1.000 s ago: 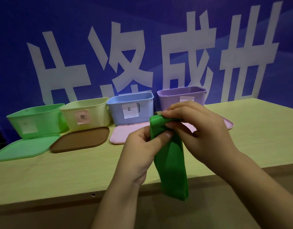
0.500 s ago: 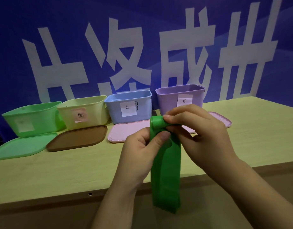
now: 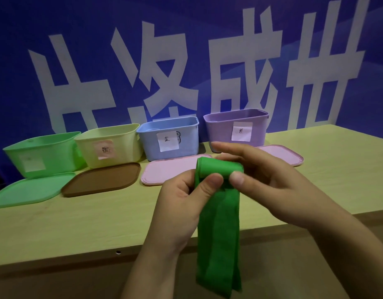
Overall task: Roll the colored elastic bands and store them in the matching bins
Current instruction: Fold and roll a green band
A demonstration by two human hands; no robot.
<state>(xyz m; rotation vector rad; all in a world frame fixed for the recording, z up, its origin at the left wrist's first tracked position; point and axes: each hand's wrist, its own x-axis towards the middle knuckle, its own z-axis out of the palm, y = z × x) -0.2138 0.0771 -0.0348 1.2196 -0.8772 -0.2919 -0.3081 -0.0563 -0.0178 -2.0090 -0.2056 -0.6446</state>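
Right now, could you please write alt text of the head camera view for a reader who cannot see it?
Two hands, left hand and right hand, roll the top of a green elastic band whose tail hangs below the table edge. Behind stand four open bins: green bin, yellow bin, blue bin, purple bin, lids lying in front.

Both forearms were bare to the frame's lower edge, with no sleeves, and the left hand [image 3: 182, 201] and right hand [image 3: 270, 180] wore no gloves.
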